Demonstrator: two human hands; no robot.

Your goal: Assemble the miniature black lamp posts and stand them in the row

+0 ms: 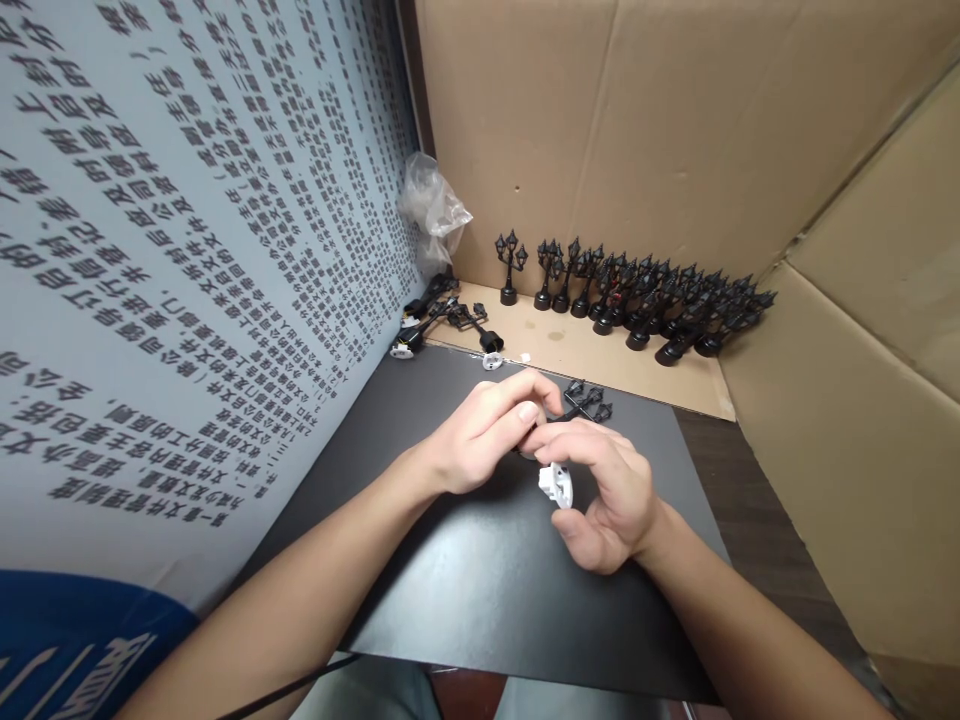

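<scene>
head-worn camera, looking down, close over mat [465,590]

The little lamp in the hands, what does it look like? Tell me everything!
The little lamp is a tiny black street lamp that looks like plastic, with several lantern heads poking out past the fingers. It lies nearly level above the black mat, not standing. The left hand and the right hand pinch it between them, hiding most of its pole. At its near end sits a small white round part, held by the right hand's fingers.
</scene>
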